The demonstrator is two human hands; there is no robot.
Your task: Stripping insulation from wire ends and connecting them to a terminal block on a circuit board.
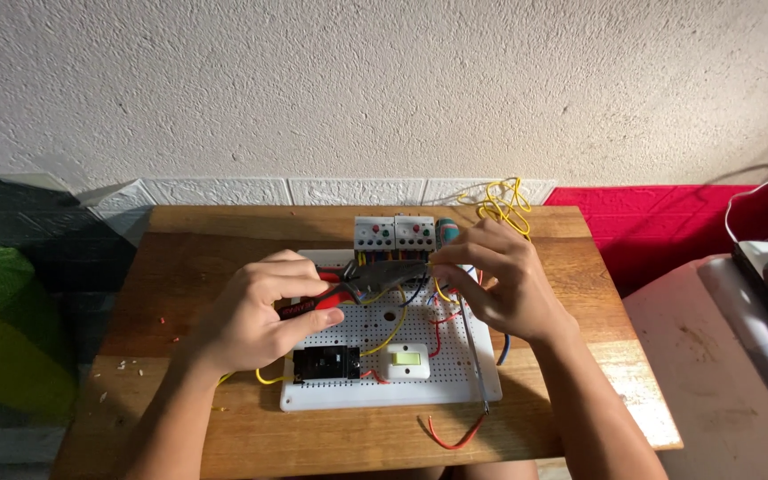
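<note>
Loose red wire offcut (452,436): on the wooden table (180,267), just in front of the white perforated wiring board (384,396), nearest the viewer.

Left hand (255,320): over the left part of the board, fingers curled and pressed around the red-handled pliers (348,286); handles squeezed, grip firm.

Pliers: held roughly level above the board, grey head pointing right toward the relay modules; jaw tip hidden under the right fingertips, so open or closed not clear.

Right hand (500,280): over the right part of the board, thumb and forefinger pinched together at the plier tip, apparently on a thin wire end too small to make out; other fingers curled.

Two grey relay modules (394,236) with red and green buttons: at the back edge of the board, just behind the plier head.

Yellow wires (384,336): looping across the board middle; spare yellow coil (504,203) behind the board's right corner.

Black breaker-type switch (326,363) and white rocker switch (408,360): near the front edge of the board.

Thin metal-shafted screwdriver (473,356): lying along the right side of the board.

Handling note, as judgement: best done with plier head kept steady and low near the modules, pinch close to the jaw for control, squeeze gentle enough to spare the conductor, neighbouring wires kept out of the bite.
</note>
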